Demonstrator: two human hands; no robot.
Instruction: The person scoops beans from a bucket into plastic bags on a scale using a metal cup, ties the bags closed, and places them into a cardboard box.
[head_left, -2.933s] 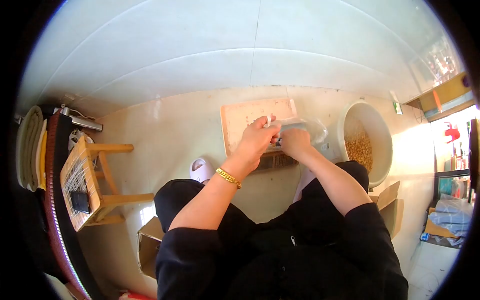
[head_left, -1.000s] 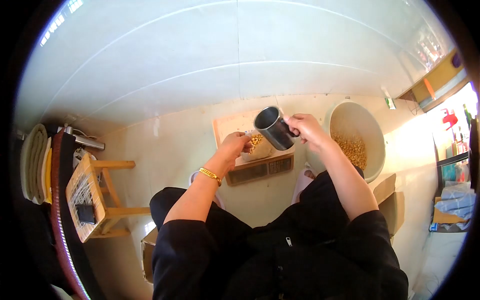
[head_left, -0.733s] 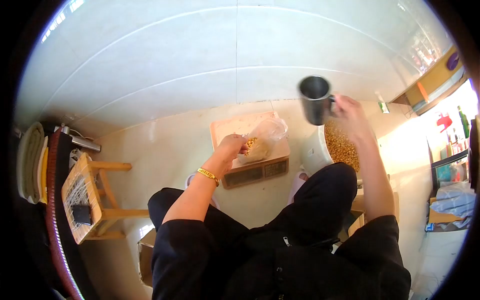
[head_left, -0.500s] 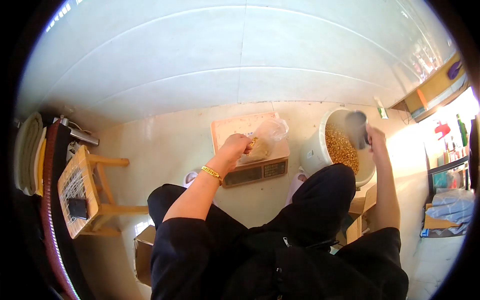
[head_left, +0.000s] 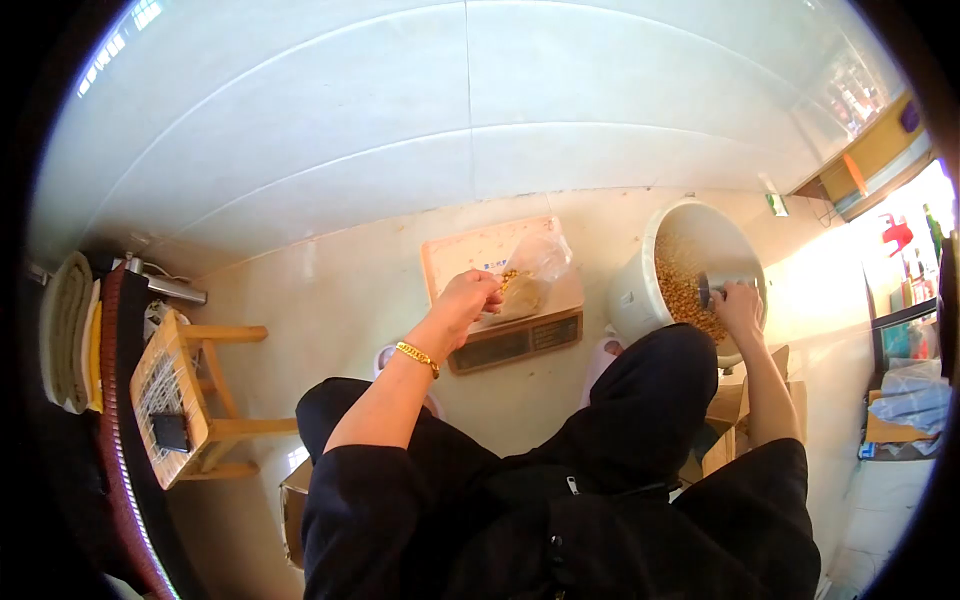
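My left hand (head_left: 474,303) is closed on the near rim of a clear plastic bag (head_left: 543,257). The bag rests on a flat scale (head_left: 520,345), its mouth toward the wall, with some pale, yellowish contents inside. My right hand (head_left: 738,309) reaches into a white bucket (head_left: 636,290). It grips the handle of a dark scoop (head_left: 705,292), whose bowl is partly buried in golden kernels (head_left: 680,283) that look like corn. A gold bracelet (head_left: 418,358) circles my left wrist.
A wooden stool (head_left: 228,430) with a woven seat stands at left, a dark flat object (head_left: 170,432) on it. Cardboard boxes (head_left: 294,515) are on the floor, at left and by my right knee. A pale wall (head_left: 360,110) rises behind the scale. Shelves with goods line the right.
My right hand has lowered the scoop from above the bucket's far side into the kernels. My left hand keeps hold of the bag. The view has shifted slightly.
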